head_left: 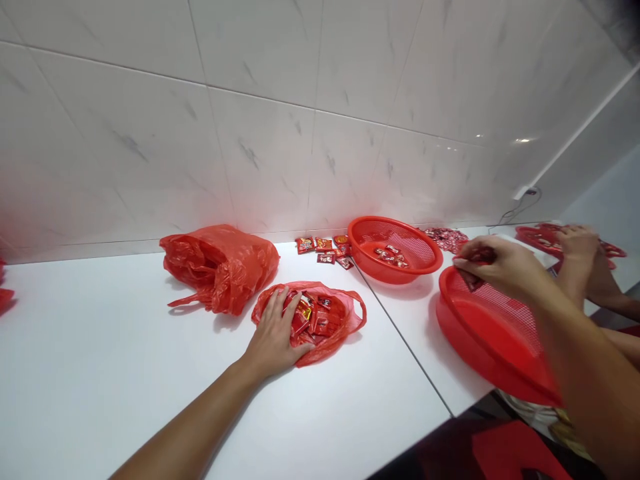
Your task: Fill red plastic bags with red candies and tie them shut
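My left hand (274, 337) lies over the near-left rim of an open red plastic bag (327, 350), its fingers apart. Inside that bag are several small red packets (327, 323) and a gold-coloured one (306, 309). Off to the right, my right hand (505, 263) is closed on a small red packet (473, 279), held above the rim of a large red basket (465, 333). The visible floor of this basket is bare red plastic, though my right forearm covers part of it.
A second red plastic bag (225, 267) slumps behind and left. Several red packets (324, 247) lie by the wall beside a smaller red basket (363, 257) containing wrapped pieces (393, 255). Small wrapped pieces (445, 238) are heaped farther right. Another person's hand (579, 241) is over a red tray (537, 239).
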`<control>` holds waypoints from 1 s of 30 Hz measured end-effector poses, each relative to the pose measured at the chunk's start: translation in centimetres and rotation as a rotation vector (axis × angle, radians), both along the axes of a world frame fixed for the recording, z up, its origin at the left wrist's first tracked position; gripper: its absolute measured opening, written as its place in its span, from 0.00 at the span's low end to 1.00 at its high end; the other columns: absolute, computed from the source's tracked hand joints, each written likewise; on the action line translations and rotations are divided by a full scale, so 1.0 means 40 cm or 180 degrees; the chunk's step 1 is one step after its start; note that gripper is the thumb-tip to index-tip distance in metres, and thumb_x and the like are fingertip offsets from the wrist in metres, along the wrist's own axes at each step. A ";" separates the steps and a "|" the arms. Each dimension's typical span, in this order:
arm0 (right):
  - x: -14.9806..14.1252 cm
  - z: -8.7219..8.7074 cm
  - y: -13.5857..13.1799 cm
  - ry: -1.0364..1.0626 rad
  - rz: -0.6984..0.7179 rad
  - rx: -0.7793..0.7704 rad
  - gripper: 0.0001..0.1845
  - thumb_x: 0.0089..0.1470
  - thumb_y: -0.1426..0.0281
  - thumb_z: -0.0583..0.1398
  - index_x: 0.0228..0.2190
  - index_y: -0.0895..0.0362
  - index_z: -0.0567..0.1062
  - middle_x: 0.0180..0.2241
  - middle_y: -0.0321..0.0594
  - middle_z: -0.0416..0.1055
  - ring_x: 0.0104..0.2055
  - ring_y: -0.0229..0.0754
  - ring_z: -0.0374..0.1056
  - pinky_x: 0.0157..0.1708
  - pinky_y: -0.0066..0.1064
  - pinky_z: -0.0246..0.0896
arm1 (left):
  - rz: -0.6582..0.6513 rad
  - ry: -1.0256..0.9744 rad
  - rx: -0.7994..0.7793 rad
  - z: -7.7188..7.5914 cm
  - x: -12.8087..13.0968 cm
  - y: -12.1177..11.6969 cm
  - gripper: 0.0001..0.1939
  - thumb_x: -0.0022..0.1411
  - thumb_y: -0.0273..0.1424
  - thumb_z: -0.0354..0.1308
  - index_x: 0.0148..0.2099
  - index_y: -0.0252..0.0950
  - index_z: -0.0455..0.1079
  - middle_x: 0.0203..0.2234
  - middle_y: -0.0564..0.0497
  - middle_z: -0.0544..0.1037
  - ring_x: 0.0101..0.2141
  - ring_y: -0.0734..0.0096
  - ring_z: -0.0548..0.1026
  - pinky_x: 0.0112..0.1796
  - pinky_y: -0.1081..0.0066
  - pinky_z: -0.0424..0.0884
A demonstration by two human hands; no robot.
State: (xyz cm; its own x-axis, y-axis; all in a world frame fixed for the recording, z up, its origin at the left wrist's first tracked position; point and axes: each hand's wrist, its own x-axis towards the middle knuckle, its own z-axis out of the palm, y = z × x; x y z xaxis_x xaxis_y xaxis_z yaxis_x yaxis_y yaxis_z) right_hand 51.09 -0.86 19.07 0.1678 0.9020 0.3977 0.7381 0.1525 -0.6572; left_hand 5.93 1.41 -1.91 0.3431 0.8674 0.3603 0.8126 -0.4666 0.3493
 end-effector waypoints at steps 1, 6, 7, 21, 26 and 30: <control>-0.050 0.003 -0.014 0.0315 0.0555 -0.0169 0.16 0.57 0.56 0.69 0.34 0.55 0.75 0.19 0.36 0.73 0.19 0.36 0.71 0.21 0.26 0.66 | -0.0010 0.0015 -0.0005 0.000 0.001 0.000 0.58 0.57 0.48 0.70 0.79 0.45 0.41 0.77 0.37 0.44 0.74 0.29 0.43 0.68 0.32 0.54; -0.399 -0.110 -0.007 0.0690 0.2747 -0.1120 0.09 0.61 0.64 0.66 0.36 0.52 0.72 0.24 0.30 0.70 0.21 0.38 0.71 0.20 0.29 0.69 | -0.0075 0.0029 0.0121 0.006 0.004 -0.005 0.61 0.59 0.48 0.69 0.80 0.42 0.33 0.76 0.35 0.46 0.75 0.33 0.43 0.69 0.34 0.52; -0.469 -0.156 0.015 0.0518 0.2681 -0.0873 0.05 0.60 0.70 0.65 0.35 0.52 0.72 0.27 0.31 0.70 0.25 0.38 0.72 0.25 0.30 0.71 | -0.0095 0.0014 0.0168 0.007 0.004 -0.007 0.62 0.59 0.48 0.69 0.80 0.41 0.30 0.76 0.35 0.47 0.75 0.34 0.43 0.69 0.34 0.51; -0.650 -0.433 0.115 -0.0348 0.2276 0.0242 0.13 0.50 0.70 0.70 0.39 0.53 0.76 0.44 0.42 0.70 0.52 0.49 0.64 0.54 0.42 0.66 | 0.0151 -0.0134 0.0661 0.024 0.010 -0.024 0.63 0.56 0.29 0.66 0.79 0.42 0.25 0.77 0.34 0.35 0.75 0.33 0.38 0.69 0.34 0.49; -0.629 -0.416 0.119 -0.0314 0.1984 0.0273 0.30 0.49 0.55 0.74 0.51 0.50 0.78 0.53 0.45 0.70 0.60 0.55 0.60 0.62 0.52 0.60 | 0.0197 -0.0156 0.1020 0.043 0.013 -0.026 0.61 0.60 0.37 0.69 0.80 0.42 0.30 0.78 0.34 0.35 0.75 0.34 0.42 0.69 0.34 0.51; -0.618 -0.425 0.135 -0.0200 0.1787 0.0439 0.28 0.51 0.56 0.74 0.52 0.51 0.79 0.53 0.45 0.72 0.60 0.55 0.61 0.64 0.52 0.59 | 0.0249 -0.0121 0.1070 0.045 0.006 -0.020 0.63 0.59 0.46 0.71 0.80 0.41 0.31 0.77 0.32 0.37 0.75 0.34 0.43 0.68 0.34 0.53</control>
